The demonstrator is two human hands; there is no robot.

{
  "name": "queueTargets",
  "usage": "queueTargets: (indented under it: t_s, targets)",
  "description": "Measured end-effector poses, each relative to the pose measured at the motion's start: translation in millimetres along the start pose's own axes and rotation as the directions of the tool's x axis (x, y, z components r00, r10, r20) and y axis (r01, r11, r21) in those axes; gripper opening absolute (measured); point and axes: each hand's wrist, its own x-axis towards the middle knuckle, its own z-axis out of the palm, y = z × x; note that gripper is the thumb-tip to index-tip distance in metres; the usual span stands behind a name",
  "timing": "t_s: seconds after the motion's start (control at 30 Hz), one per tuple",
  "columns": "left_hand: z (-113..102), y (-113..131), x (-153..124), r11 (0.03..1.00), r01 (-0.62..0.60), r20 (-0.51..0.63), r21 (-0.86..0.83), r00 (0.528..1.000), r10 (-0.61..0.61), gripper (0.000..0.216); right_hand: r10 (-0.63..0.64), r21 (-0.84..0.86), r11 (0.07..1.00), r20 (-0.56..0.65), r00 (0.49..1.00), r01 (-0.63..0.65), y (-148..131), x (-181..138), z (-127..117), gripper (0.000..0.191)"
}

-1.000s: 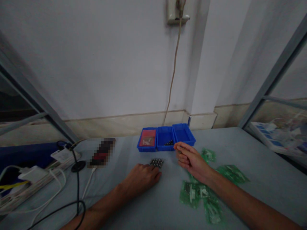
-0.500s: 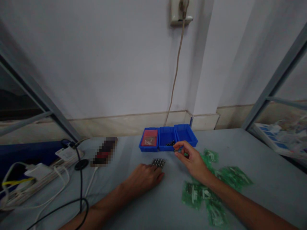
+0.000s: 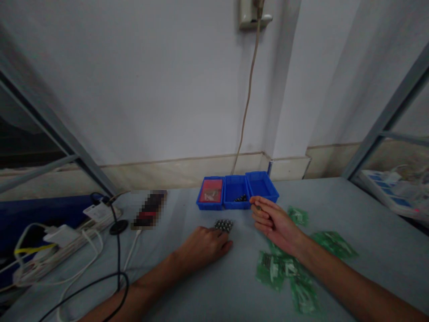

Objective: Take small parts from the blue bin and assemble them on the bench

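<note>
My left hand [image 3: 208, 245] lies palm down on the table, fingers bent against the near edge of a small cluster of shiny, round metal pieces [image 3: 224, 225]. Its fingertips are partly hidden. Just in front of the blue trays, my right hand [image 3: 273, 222] is raised, thumb and index finger pinched together, the other fingers curled in. A tiny dark thing [image 3: 258, 208] shows at the pinch, too small to name. The middle blue tray [image 3: 234, 183] has several small dark pieces [image 3: 240, 198] in it.
The left blue tray [image 3: 200, 206] holds a red sheet and a clear bag; another blue tray [image 3: 259, 182] stands at right. Green plastic packets [image 3: 303, 293] lie around my right forearm. A pixelated object [image 3: 150, 209], a power strip [image 3: 72, 241] and a black cable [image 3: 118, 255] are at left.
My right hand has drawn back slightly from the middle tray and turned, its fingers now curled in. The left hand stays against the metal pieces. The view has shifted a little.
</note>
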Motion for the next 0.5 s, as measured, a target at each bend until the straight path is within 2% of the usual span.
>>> queueTargets:
  t_s: [0.13,0.23,0.27,0.33,0.4,0.43,0.5]
  targets:
    - [-2,1,0,1.000,0.003,-0.010,-0.002,1.000,-0.003,0.026,-0.042,-0.088,0.995,-0.031,0.999,0.039,-1,0,1,0.024]
    - [-2,1,-1,1.000,0.006,-0.006,0.001,1.000,-0.006,0.025,-0.193,-0.344,0.925,-0.065,0.979,0.159,1,-1,3,0.026]
    - [-2,2,-1,1.000,0.007,-0.001,0.004,1.000,-0.007,0.025,-0.276,-0.461,0.860,-0.055,0.960,0.221,1,-2,4,0.025]
    - [-2,2,-1,1.000,0.013,0.011,0.009,1.000,-0.013,0.026,-0.431,-0.672,0.662,0.021,0.902,0.332,3,-4,5,0.022]
    - [-2,3,0,1.000,0.020,0.024,0.008,1.000,-0.020,0.026,-0.515,-0.790,0.467,0.123,0.848,0.398,6,-7,6,0.017]
    - [-3,3,0,1.000,0.020,0.031,0.006,0.999,-0.020,0.026,-0.528,-0.817,0.402,0.161,0.834,0.413,7,-8,6,0.015]
    - [-4,2,1,1.000,0.020,0.045,0.001,0.999,-0.020,0.026,-0.520,-0.837,0.354,0.196,0.832,0.418,9,-10,6,0.014]
